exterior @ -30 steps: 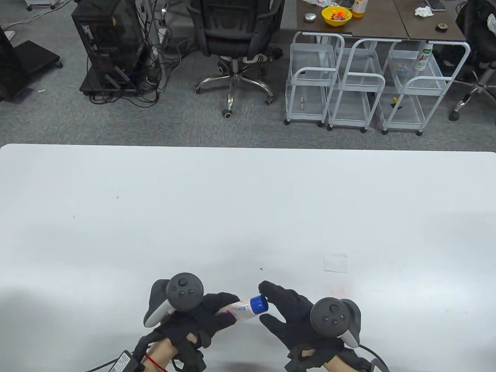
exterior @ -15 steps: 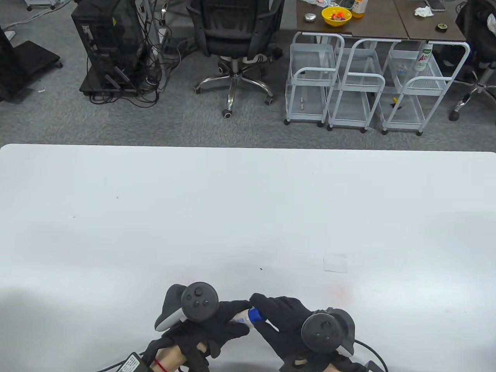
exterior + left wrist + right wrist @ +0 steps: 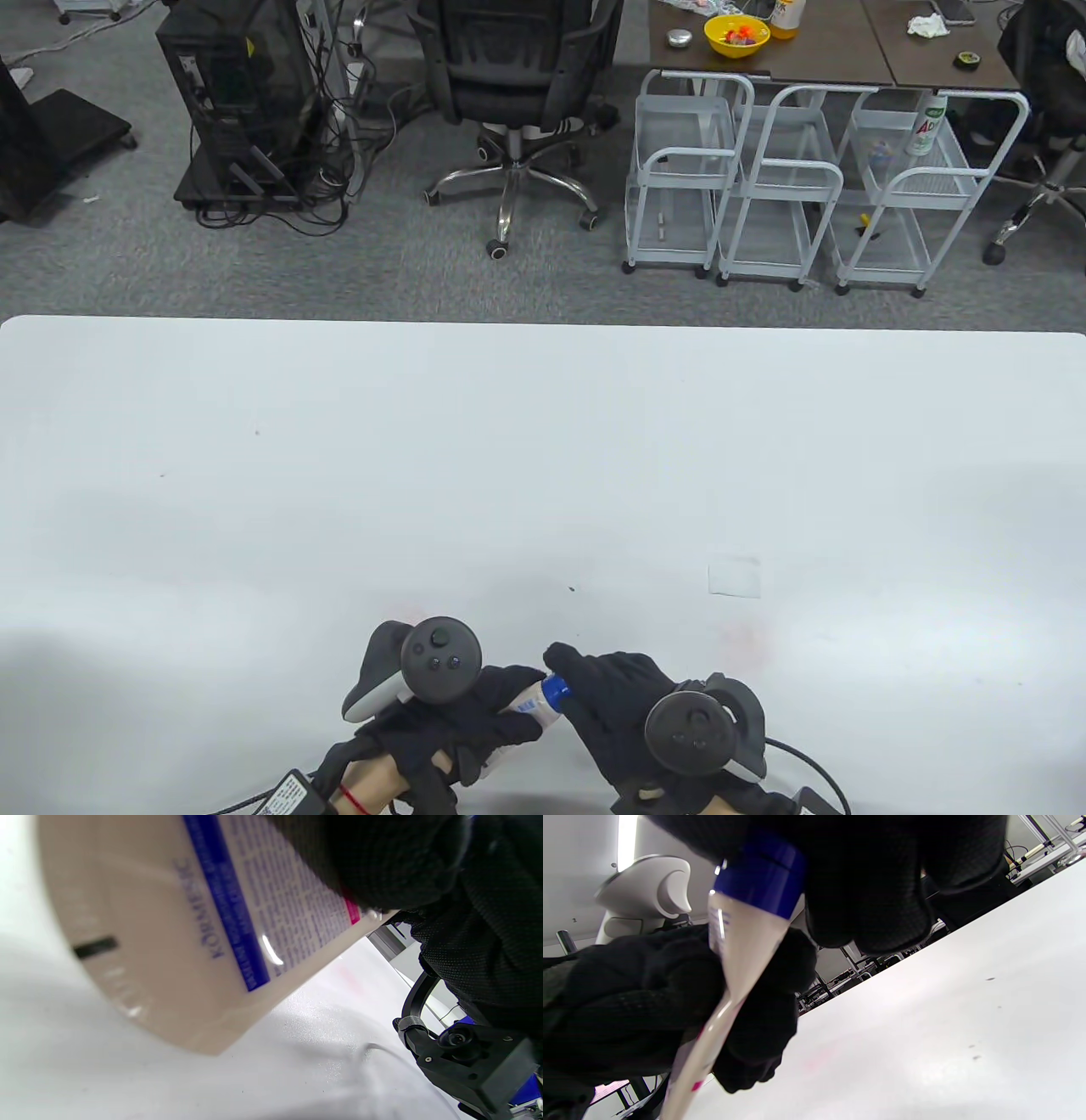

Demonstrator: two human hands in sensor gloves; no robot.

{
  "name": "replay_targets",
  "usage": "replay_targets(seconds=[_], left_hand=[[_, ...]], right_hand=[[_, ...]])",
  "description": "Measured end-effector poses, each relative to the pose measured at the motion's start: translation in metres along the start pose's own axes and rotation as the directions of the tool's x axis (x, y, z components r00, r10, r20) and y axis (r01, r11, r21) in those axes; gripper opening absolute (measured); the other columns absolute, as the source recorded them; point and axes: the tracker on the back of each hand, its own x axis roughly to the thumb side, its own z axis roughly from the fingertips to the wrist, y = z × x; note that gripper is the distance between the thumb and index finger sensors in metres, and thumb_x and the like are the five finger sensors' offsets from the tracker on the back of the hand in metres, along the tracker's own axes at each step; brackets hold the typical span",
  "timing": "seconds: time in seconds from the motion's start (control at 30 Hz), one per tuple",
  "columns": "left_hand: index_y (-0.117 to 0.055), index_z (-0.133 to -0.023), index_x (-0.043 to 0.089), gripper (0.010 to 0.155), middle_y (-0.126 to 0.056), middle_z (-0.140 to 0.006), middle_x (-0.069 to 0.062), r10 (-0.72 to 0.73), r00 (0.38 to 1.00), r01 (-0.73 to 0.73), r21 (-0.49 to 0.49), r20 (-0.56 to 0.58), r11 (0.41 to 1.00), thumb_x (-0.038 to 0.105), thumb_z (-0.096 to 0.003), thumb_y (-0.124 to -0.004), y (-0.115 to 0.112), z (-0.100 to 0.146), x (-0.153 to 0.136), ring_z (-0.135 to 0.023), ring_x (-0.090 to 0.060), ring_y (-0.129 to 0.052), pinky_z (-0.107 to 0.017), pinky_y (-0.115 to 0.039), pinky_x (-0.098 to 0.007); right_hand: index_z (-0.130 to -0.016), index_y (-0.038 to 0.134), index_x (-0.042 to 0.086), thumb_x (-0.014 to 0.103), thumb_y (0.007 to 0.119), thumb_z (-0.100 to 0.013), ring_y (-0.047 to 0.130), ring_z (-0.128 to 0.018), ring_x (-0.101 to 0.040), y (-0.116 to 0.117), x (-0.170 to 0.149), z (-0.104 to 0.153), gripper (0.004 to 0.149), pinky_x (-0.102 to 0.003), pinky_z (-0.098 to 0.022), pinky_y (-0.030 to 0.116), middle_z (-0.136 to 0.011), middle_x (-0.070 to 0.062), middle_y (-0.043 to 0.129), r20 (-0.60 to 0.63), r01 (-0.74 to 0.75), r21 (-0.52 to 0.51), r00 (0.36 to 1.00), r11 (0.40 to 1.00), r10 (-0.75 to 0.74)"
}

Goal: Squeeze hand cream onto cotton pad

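White table (image 3: 543, 441): near the cotton pad (image 3: 735, 576), the left hand (image 3: 462, 722) is gripping the hand cream tube (image 3: 533, 704) while the right hand (image 3: 615, 692), open a second ago, is now closing around its blue cap (image 3: 556, 688), apparently starting to unscrew it.

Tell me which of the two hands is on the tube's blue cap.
The right hand: its fingers wrap the blue cap of the hand cream tube. The left hand grips the tube's pale body instead.

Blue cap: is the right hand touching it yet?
Touching. In the right wrist view the right hand has its gloved fingers wrapped over the blue cap of the hand cream tube, with no gap; the left hand holds the tube body.
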Motion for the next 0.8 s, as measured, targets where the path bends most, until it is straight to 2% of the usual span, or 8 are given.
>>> replay_targets(seconds=[0.1, 0.23, 0.33, 0.43, 0.5, 0.63, 0.73, 0.8], left_hand=[[-0.078, -0.089, 0.041, 0.056, -0.103, -0.076, 0.019, -0.002, 1.0, 0.002, -0.02, 0.013, 1.0, 0.051, -0.0342, -0.079, 0.001, -0.002, 0.0, -0.061, -0.007, -0.105, -0.059, -0.084, -0.04], [-0.077, -0.089, 0.045, 0.055, -0.1, -0.08, 0.018, 0.047, 0.999, -0.046, -0.048, 0.017, 0.998, 0.051, -0.0344, -0.081, 0.001, -0.003, -0.002, -0.065, -0.009, -0.103, -0.06, -0.082, -0.042], [-0.078, -0.088, 0.042, 0.053, -0.085, -0.098, 0.008, 0.077, 0.997, -0.077, -0.05, 0.002, 0.996, 0.049, -0.0348, -0.082, 0.003, -0.001, -0.002, -0.079, -0.016, -0.095, -0.062, -0.079, -0.044], [-0.076, -0.087, 0.039, 0.052, -0.079, -0.105, 0.003, 0.119, 0.993, -0.119, -0.024, -0.003, 0.993, 0.048, -0.0353, -0.081, 0.007, 0.0, -0.006, -0.09, -0.022, -0.091, -0.063, -0.08, -0.044], [-0.076, -0.086, 0.036, 0.052, -0.079, -0.106, 0.001, 0.169, 0.986, -0.169, -0.004, 0.003, 0.986, 0.047, -0.0353, -0.083, 0.011, 0.001, -0.011, -0.089, -0.022, -0.095, -0.061, -0.083, -0.043], [-0.073, -0.086, 0.037, 0.051, -0.086, -0.101, 0.001, 0.25, 0.968, -0.251, 0.016, 0.024, 0.968, 0.044, -0.0362, -0.083, 0.018, 0.003, -0.019, -0.078, -0.015, -0.106, -0.056, -0.089, -0.039], [-0.07, -0.089, 0.04, 0.053, -0.092, -0.097, 0.006, 0.301, 0.953, -0.302, 0.039, 0.035, 0.953, 0.043, -0.0374, -0.082, 0.024, 0.007, -0.023, -0.07, -0.012, -0.11, -0.051, -0.091, -0.038], [-0.066, -0.093, 0.042, 0.057, -0.097, -0.091, 0.012, 0.305, 0.951, -0.307, 0.06, 0.043, 0.95, 0.041, -0.0387, -0.082, 0.027, 0.01, -0.024, -0.071, -0.013, -0.107, -0.053, -0.088, -0.039]], right_hand=[[-0.092, 0.08, 0.009, 0.038, 0.065, -0.045, 0.111, -0.054, -0.036, 0.001, -0.01, -0.002, 0.057, -0.059, -0.053, 0.078, -0.07, -0.012, 0.102, -0.068, 0.152, 0.071, 0.987, 0.986, -0.147], [-0.093, 0.08, 0.013, 0.039, 0.067, -0.045, 0.11, -0.056, -0.036, 0.001, -0.02, -0.005, 0.056, -0.059, -0.054, 0.077, -0.073, -0.01, 0.102, -0.126, 0.1, 0.069, 0.988, 0.993, -0.091], [-0.094, 0.081, 0.016, 0.041, 0.069, -0.046, 0.109, -0.058, -0.037, 0.0, -0.027, -0.005, 0.055, -0.06, -0.054, 0.077, -0.075, -0.01, 0.101, -0.157, 0.054, 0.078, 0.987, 0.996, -0.041], [-0.095, 0.08, 0.017, 0.042, 0.07, -0.046, 0.107, -0.062, -0.04, -0.007, -0.034, -0.007, 0.056, -0.061, -0.055, 0.075, -0.079, -0.012, 0.099, -0.187, 0.06, 0.042, 0.981, 0.997, -0.051], [-0.096, 0.079, 0.017, 0.042, 0.071, -0.046, 0.104, -0.066, -0.042, -0.017, -0.04, -0.008, 0.057, -0.062, -0.056, 0.074, -0.082, -0.013, 0.096, -0.204, 0.049, 0.0, 0.978, 0.999, -0.048], [-0.099, 0.075, 0.021, 0.043, 0.078, -0.045, 0.096, -0.076, -0.045, -0.041, -0.045, -0.01, 0.059, -0.064, -0.058, 0.071, -0.09, -0.013, 0.09, -0.193, -0.13, -0.046, 0.974, 0.99, 0.119], [-0.101, 0.072, 0.027, 0.042, 0.082, -0.044, 0.089, -0.086, -0.045, -0.066, -0.052, -0.018, 0.06, -0.065, -0.061, 0.067, -0.097, -0.01, 0.084, -0.244, -0.321, -0.067, 0.923, 0.945, 0.297], [-0.101, 0.073, 0.028, 0.04, 0.084, -0.044, 0.085, -0.09, -0.046, -0.079, -0.059, -0.022, 0.06, -0.066, -0.063, 0.065, -0.099, -0.009, 0.083, -0.29, -0.373, -0.084, 0.896, 0.924, 0.335]])
